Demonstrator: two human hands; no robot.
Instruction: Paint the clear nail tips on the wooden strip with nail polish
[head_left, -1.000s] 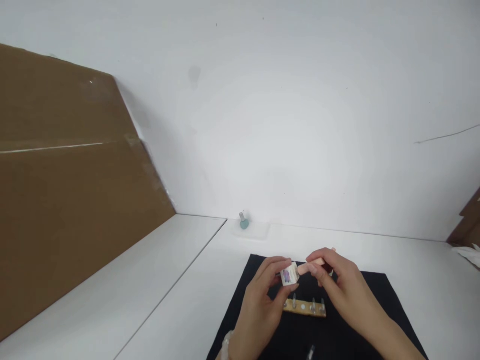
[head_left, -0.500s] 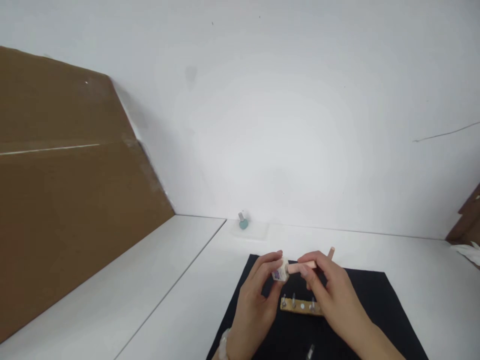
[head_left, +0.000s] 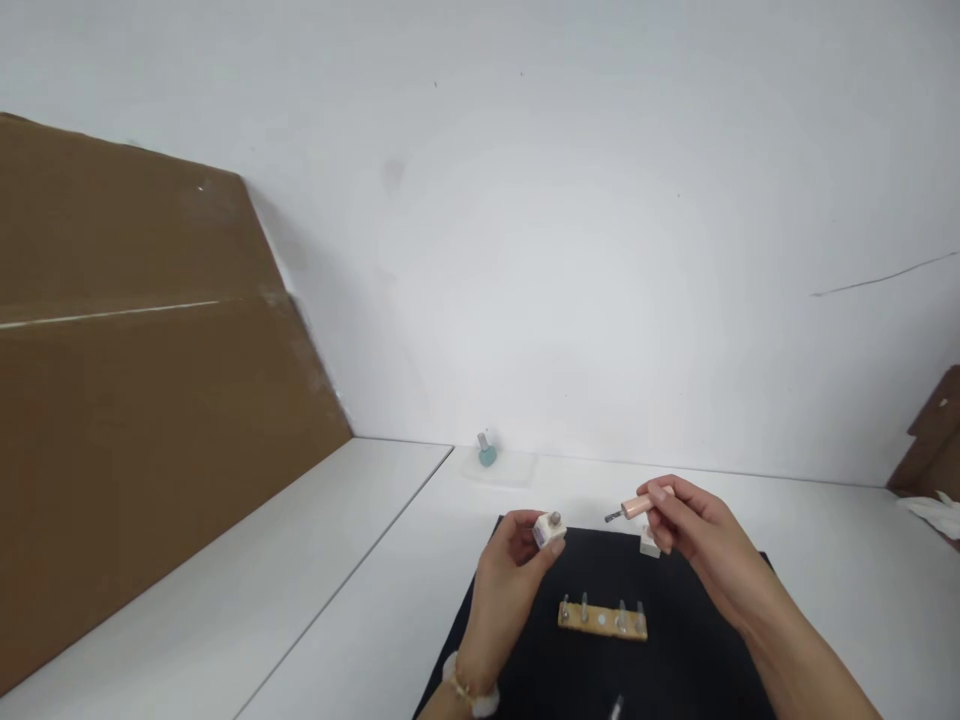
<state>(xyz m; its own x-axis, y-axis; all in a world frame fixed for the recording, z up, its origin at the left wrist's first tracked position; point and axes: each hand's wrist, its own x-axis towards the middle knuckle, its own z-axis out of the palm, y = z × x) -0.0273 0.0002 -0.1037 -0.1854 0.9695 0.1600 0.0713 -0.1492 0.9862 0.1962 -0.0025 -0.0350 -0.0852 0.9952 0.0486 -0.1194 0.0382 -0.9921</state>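
Observation:
My left hand (head_left: 510, 590) is shut on a small square white nail-polish bottle (head_left: 549, 530), whose bare metal neck points up. My right hand (head_left: 694, 520) pinches a peach-coloured brush cap (head_left: 637, 506) by its far end, with a short dark brush tip pointing left. The two hands are apart, and the brush tip is a little way from the bottle neck. Just under my right fingers, a small white block (head_left: 649, 543) sits at the mat's far edge, partly hidden.
A wooden strip with several upright metal pegs (head_left: 602, 618) lies on a black mat (head_left: 675, 670). A mint-green bottle (head_left: 487, 452) stands on a white acrylic block (head_left: 510, 468) at the back. Brown cardboard (head_left: 150, 350) leans at the left.
The hands have drawn apart. The peach cap with its brush has come off the white bottle and moved right and up in my right hand, leaving the metal neck bare.

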